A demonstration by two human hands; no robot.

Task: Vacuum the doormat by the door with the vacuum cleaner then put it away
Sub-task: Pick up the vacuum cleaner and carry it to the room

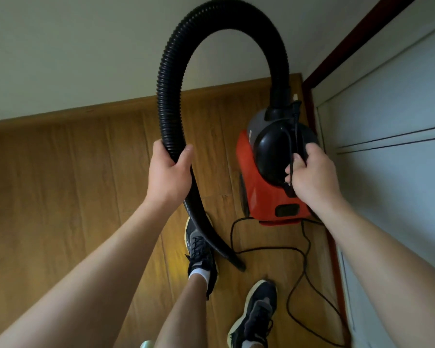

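Your left hand (170, 172), left of centre in the frame, is clenched round the black ribbed hose (161, 96). The thumb is on the near side, and the fingers wrap over the far side. From that grip the hose arches up to the top of the frame and comes down into the vacuum cleaner (256, 192) at right of centre. Its free end hangs below your fist to the lower centre, just beside the shoe (199, 249) on the wooden floor (60, 172).

Your right hand (312, 172) is clenched at the right edge of the vacuum cleaner's black domed top, knuckles toward you. The black cord (304, 262) runs through that fist, up to a plug near the hose socket, and loops over the floor at lower right. The fist hides whatever handle is under the fingers. The red body sits below and left of your right hand, close to the pale door panels (387, 121) on the right.
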